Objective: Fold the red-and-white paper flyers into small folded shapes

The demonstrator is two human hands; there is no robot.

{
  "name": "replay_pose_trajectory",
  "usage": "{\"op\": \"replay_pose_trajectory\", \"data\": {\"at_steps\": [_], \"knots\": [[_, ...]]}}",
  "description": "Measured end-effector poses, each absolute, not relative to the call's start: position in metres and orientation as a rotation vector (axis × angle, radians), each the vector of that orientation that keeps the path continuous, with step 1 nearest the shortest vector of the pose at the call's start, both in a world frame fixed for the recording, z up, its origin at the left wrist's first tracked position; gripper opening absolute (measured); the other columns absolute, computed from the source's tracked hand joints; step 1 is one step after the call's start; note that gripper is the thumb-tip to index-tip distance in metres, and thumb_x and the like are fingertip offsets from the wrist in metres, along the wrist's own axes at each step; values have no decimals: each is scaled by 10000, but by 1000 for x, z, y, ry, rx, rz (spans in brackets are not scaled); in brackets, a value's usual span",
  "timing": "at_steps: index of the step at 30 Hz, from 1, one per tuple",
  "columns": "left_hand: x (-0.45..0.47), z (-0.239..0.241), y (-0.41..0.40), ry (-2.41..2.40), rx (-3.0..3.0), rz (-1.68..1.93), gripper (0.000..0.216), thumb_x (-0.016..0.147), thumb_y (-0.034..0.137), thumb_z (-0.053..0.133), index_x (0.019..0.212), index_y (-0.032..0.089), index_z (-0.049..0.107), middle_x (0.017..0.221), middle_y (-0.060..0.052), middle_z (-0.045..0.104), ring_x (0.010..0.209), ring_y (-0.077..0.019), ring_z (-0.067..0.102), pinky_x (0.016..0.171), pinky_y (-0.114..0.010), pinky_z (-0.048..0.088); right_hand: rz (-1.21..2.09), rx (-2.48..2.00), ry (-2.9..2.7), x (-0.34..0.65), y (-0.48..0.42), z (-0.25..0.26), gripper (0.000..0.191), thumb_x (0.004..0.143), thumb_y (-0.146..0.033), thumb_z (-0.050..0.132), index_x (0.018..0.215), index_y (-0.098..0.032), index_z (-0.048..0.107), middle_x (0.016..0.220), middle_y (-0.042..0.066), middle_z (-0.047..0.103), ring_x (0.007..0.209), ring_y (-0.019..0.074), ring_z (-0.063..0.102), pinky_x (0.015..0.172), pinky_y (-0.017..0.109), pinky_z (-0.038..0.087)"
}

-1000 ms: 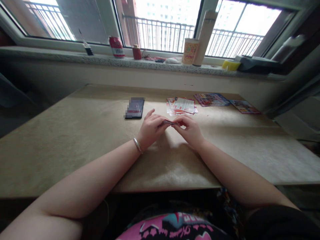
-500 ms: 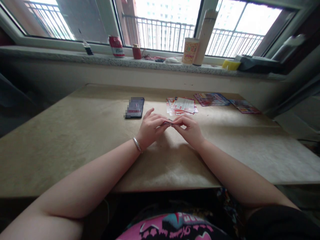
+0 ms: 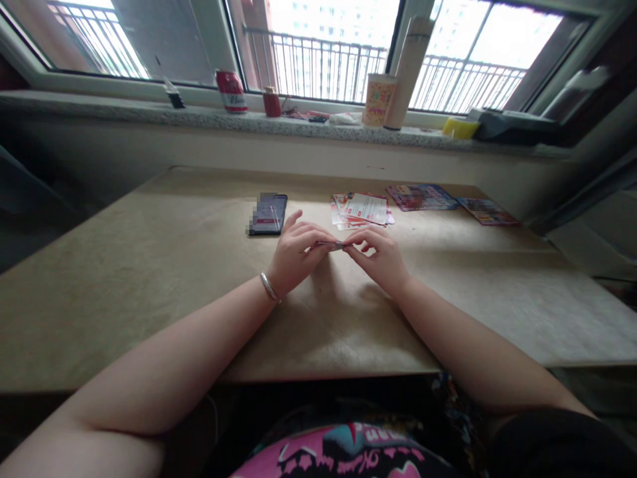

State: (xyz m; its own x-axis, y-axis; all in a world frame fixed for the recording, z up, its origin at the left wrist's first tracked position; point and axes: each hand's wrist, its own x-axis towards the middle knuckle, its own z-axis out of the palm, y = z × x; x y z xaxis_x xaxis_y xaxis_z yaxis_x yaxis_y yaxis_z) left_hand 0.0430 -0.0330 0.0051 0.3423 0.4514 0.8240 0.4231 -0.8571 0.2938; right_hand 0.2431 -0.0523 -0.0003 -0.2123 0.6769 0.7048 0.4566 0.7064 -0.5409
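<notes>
Head-height view, forward and down

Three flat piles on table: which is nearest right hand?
The white-and-red pile, just beyond the right hand; the two darker piles lie farther right.

Daylight pours through a wide, pale-framed window (image 3: pixel 215 40), bright enough to wash parts of the panes nearly white. Outside I can make out a metal railing (image 3: pixel 323 63) and, faintly, a pale building (image 3: pixel 348 16). Below the glass runs a speckled stone windowsill (image 3: pixel 114 106), over a plain light wall (image 3: pixel 199 146). The broad beige table (image 3: pixel 124 265) catches a soft sheen, while the room darkens on either side.
</notes>
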Motion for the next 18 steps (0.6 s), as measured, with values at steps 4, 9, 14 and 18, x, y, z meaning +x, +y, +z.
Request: {"op": "replay_pose_trajectory", "data": {"at_steps": [4,9,14,18], "knots": [[42,7,-32,805,2573,1555,179,896,355,597,796,239,688,833,33,734,817,-116,669,1147,-435,266,262,-853,-1849,244,-52,0,26,831,-239,656,807,-233,663,850,27,675,817,149,612,572,251,510],[40,8,-31,747,2650,1520,129,890,315,613,811,249,689,834,40,732,833,-116,664,1146,-433,256,283,-810,-1863,244,-52,1,71,842,-246,652,775,-226,657,836,26,677,802,146,611,577,252,503],[41,8,-32,810,2688,1533,89,882,326,627,858,258,679,848,47,729,832,-115,660,1150,-428,256,290,-824,-1879,245,-52,1,111,857,-276,641,758,-229,657,838,28,682,799,149,611,578,259,500],[41,10,-35,888,2764,1516,68,881,328,627,892,294,684,884,62,730,863,-121,654,1175,-449,209,266,-873,-1887,245,-53,2,126,864,-317,635,772,-239,670,840,35,682,810,163,613,584,278,507]]}}
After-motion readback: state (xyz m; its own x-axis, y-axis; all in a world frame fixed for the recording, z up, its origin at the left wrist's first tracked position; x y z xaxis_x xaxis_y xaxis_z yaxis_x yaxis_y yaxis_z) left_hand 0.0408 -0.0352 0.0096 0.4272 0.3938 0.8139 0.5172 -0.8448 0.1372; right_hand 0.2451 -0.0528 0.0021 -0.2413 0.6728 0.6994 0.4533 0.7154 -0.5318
